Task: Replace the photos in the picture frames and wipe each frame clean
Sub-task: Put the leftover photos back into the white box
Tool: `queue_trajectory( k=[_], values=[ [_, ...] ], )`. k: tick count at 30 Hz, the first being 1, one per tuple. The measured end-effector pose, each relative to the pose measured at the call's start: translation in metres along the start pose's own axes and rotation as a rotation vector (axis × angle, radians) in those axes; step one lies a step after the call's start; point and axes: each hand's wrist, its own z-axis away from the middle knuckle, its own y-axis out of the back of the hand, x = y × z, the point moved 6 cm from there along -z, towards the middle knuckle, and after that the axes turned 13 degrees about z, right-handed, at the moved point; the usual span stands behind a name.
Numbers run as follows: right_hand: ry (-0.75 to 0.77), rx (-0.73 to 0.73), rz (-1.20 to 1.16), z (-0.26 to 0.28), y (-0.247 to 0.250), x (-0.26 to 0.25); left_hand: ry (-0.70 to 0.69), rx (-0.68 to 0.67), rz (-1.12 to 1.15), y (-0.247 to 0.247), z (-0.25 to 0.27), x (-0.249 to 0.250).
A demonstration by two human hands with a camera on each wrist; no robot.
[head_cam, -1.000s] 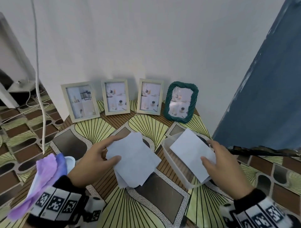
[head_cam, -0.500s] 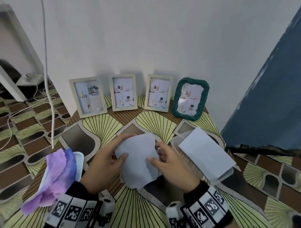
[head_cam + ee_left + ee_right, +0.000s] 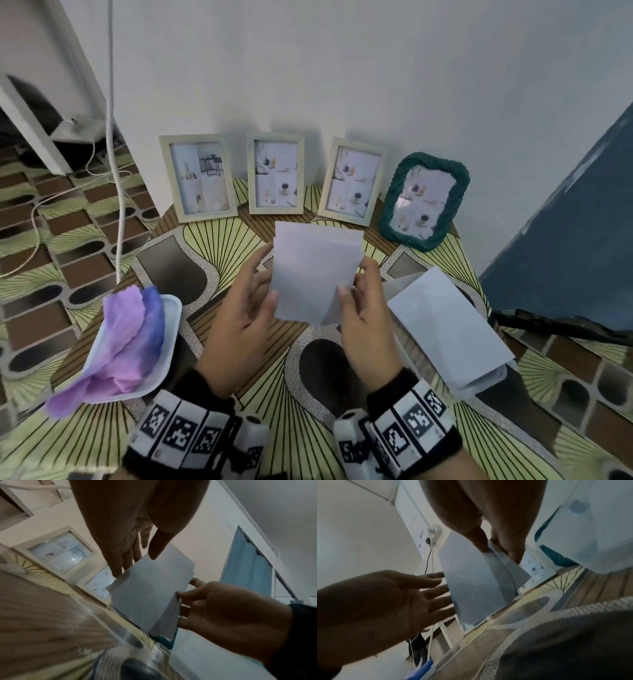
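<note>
Over patterned table (image 3: 212,236), both hands pinching white photo stack (image 3: 313,270).

The photos (image 3: 313,270) are smooth matt white paper. The green frame (image 3: 394,219) looks ribbed and glossy, the purple cloth (image 3: 126,339) soft, its tray (image 3: 171,329) smooth white plastic.

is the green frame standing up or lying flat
Standing up. The teal ridged picture frame leans back against the white wall at the right end of the row, its photo facing outward.
</note>
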Motion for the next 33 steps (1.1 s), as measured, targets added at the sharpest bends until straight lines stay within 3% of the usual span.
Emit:
queue_trajectory(
  k=[6, 14, 22, 28, 33],
  values=[
    [-0.010, -0.016, -0.035, 0.001, -0.009, 0.011, 0.099, -0.125, 0.120, -0.011, 0.016, -0.016],
    [-0.090, -0.064, -0.008, 0.004, -0.014, 0.029, 0.195, -0.040, 0.108, 0.001, 0.019, -0.030],
    [-0.157, -0.157, 0.101, 0.007, -0.020, 0.045, 0.305, -0.055, 0.154, 0.003, 0.021, -0.040],
    [-0.093, -0.109, 0.189, 0.010, -0.003, 0.014, 0.258, -0.131, 0.184, -0.002, 0.014, -0.021],
    [0.023, 0.026, 0.301, 0.003, 0.053, -0.037, 0.218, -0.198, 0.178, -0.016, -0.005, 0.012]
  ],
)
